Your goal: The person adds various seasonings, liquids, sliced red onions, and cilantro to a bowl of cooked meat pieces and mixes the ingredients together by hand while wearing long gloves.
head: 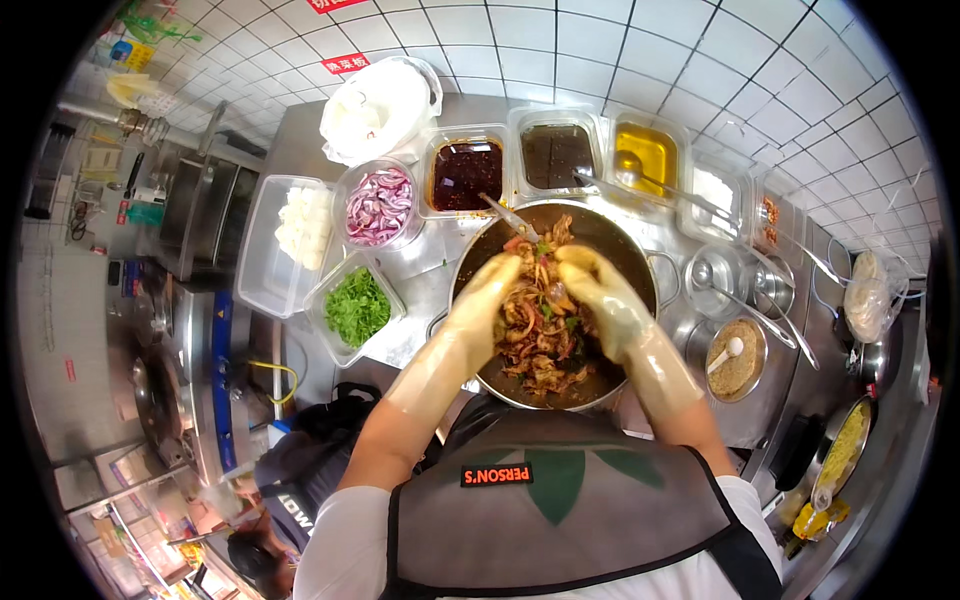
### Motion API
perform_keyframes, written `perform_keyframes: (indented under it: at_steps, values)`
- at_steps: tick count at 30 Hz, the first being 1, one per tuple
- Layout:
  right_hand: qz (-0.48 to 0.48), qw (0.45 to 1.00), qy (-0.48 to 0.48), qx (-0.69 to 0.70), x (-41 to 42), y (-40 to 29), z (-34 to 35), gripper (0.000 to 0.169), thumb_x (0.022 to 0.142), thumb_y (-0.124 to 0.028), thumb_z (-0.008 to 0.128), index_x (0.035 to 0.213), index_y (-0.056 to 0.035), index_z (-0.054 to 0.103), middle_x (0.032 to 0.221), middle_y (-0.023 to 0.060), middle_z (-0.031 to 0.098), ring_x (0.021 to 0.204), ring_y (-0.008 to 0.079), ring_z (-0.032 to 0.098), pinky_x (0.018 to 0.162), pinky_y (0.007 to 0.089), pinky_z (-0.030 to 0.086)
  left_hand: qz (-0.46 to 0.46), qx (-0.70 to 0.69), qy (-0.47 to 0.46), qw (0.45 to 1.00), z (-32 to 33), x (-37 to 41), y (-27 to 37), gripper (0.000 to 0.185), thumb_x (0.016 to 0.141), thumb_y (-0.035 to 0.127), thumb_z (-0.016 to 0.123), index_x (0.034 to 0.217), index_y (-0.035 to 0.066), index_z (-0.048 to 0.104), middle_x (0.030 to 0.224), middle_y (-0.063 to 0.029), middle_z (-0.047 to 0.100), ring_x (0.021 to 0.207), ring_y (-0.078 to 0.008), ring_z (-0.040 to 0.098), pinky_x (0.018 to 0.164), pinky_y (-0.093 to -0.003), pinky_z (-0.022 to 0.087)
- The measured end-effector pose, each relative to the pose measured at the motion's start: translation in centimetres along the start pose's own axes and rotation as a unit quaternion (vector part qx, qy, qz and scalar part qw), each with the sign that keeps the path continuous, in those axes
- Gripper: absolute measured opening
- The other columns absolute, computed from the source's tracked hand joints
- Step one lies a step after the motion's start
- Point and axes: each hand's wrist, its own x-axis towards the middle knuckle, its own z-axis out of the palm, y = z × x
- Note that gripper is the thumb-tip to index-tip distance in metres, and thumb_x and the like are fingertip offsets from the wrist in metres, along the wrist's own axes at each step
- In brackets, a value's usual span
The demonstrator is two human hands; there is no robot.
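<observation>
A wide metal pot [551, 206] with side handles stands before me, and in it lies a heap of brown sauced meat pieces [536, 330] mixed with sliced onion and green leaves. Both my hands wear long, glossy, pale yellow gloves. My left hand [487, 300] is at the heap's left side, and my right hand [600, 300] is at its right side. Their fingers curve inward around the upper part of the food. Food hides some fingertips, so a firm grip cannot be made out. A metal utensil's handle [514, 219] leans over the pot's back rim.
Behind the pot stand tubs of dark red chilli oil [466, 174], dark liquid [557, 154] and yellow oil [646, 157]. Sliced red onion [379, 206] and chopped green herbs [358, 306] are at left. Ladles [757, 316] and a bowl of brown powder [739, 375] are at right. A co-worker [300, 480] is lower left.
</observation>
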Motion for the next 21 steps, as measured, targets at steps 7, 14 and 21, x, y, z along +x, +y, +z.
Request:
perform_keyframes:
  at_steps: [7, 14, 21]
  values:
    - [0.008, 0.999, 0.038, 0.037, 1.5, 2.4, 2.7, 0.088, 0.1, -0.031, 0.087, 0.171, -0.0057, 0.043, 0.159, 0.0119, 0.06, 0.144, 0.0269, 0.058, 0.126, 0.0404, 0.043, 0.003, 0.115, 0.114, 0.987, 2.5, 2.3, -1.0, 0.058, 0.118, 0.043, 0.061, 0.168, 0.015, 0.054, 0.166, -0.0059, 0.061, 0.15, -0.0209, 0.058, 0.125, -0.0394, 0.046]
    - [0.076, 0.994, 0.078, -0.033, -2.4, 2.4, -1.3, 0.103, 0.097, -0.039, 0.092, 0.175, -0.004, 0.034, 0.169, 0.0164, 0.05, 0.154, 0.0307, 0.051, 0.132, 0.0451, 0.037, 0.004, -0.003, -0.007, 1.0, 0.0, -0.8, -1.1, 0.047, 0.121, 0.034, 0.054, 0.164, 0.015, 0.056, 0.158, -0.0071, 0.067, 0.146, -0.0221, 0.063, 0.123, -0.0427, 0.051]
    - [0.072, 0.995, 0.013, 0.063, -3.1, 0.3, 1.6, 0.078, 0.096, -0.014, 0.087, 0.165, -0.0068, 0.05, 0.151, 0.0124, 0.067, 0.133, 0.0241, 0.068, 0.123, 0.0391, 0.048, 0.01, -0.105, -0.033, 0.994, -0.1, 1.6, -3.3, 0.067, 0.103, 0.014, 0.076, 0.165, 0.01, 0.05, 0.149, -0.0098, 0.071, 0.136, -0.0274, 0.07, 0.118, -0.0479, 0.057]
